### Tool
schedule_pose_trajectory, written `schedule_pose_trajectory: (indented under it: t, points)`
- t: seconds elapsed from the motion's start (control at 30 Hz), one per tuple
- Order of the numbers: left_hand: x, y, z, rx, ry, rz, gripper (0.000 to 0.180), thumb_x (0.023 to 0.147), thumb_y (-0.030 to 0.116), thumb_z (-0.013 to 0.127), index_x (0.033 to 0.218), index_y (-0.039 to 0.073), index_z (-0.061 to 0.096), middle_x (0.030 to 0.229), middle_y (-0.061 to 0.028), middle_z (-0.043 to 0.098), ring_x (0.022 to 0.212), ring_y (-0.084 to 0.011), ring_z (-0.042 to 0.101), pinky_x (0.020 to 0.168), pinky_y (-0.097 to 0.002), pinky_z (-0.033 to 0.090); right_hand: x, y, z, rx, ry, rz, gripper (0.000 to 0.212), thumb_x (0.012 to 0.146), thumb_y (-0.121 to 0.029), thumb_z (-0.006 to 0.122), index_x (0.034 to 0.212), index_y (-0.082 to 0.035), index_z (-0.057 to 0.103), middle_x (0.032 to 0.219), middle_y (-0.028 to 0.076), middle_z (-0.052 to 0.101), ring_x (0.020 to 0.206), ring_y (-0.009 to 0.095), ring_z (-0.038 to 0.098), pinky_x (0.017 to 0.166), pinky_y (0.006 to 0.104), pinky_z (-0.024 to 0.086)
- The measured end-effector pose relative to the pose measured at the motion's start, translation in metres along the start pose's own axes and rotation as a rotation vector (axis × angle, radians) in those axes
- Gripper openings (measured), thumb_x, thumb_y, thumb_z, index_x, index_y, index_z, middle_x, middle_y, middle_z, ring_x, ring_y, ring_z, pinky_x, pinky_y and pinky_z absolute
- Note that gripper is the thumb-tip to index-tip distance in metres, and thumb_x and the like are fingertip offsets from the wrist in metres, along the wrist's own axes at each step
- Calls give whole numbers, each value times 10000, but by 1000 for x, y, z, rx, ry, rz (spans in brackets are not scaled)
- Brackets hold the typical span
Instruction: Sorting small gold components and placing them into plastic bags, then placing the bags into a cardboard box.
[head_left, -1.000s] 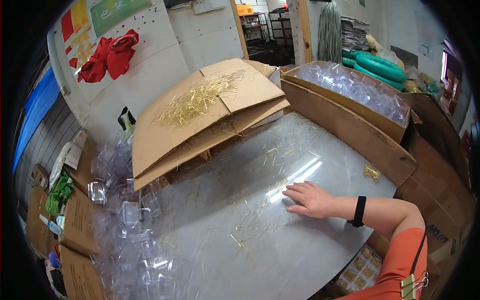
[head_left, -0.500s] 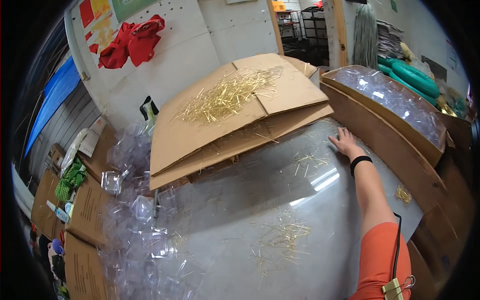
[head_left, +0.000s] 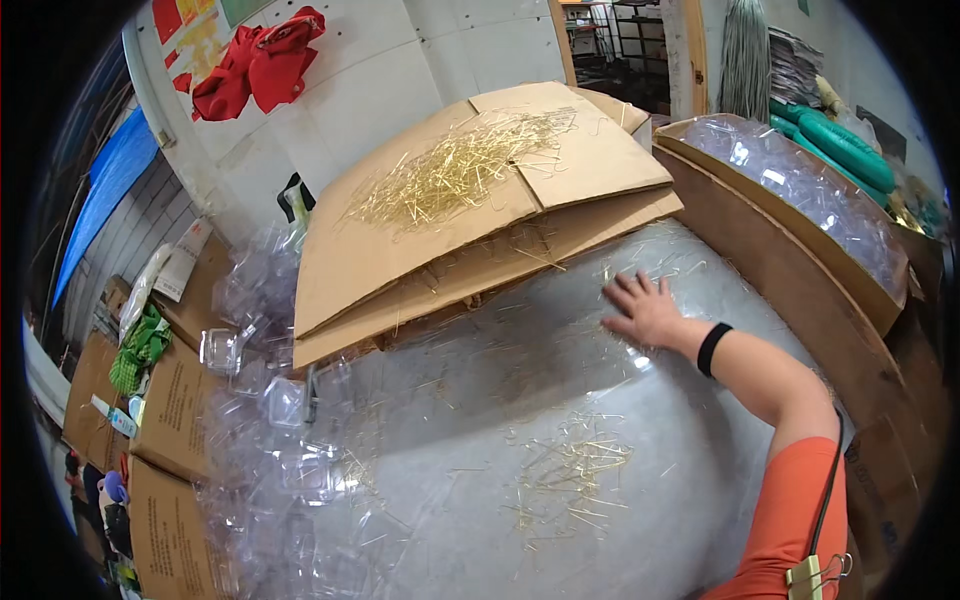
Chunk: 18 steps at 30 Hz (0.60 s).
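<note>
1. Right hand (head_left: pixel 646 312): palm down, fingers spread, nothing visibly gripped.
2. Left hand: out of view, can't tell.
3. Gold wires (head_left: pixel 577 468): on table (head_left: pixel 685 470), nearer wearer, left of right hand.
4. Wire pile (head_left: pixel 455 172): on cardboard (head_left: pixel 590 165), beyond, left.

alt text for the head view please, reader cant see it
An open right hand is over a grey table strewn with thin gold wires. Beyond it, a heap of wires lies on folded cardboard; clear boxes pile up at left, and a carton of clear plastic stands at right.
</note>
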<state>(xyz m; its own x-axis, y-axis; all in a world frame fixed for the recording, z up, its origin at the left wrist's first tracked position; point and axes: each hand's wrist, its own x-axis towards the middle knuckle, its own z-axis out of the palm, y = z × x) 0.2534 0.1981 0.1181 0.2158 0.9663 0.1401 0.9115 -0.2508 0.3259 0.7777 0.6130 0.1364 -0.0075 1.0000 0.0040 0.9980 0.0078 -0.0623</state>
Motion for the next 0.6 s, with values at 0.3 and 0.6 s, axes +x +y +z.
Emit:
schedule_pose_trajectory:
  t: [0.3,0.6]
  points:
    - [-8,-23,15,102,116,190,673,842,268,729,1392,-57,519,1457,-294,502,1396,-463,427,1156,-581,342,-134,-120,7,187,-42,-611,762,998,-665,384,1558,-148,371,1617,198,325,1514,427,249,1212,656,127]
    - [-2,-14,16,15,163,208,633,898,306,629,1384,-76,494,1405,-299,521,1343,-507,464,1130,-628,366,37,-123,-11,127,-11,-296,805,969,-690,425,1581,-172,360,1669,164,236,1540,431,162,1239,574,166]
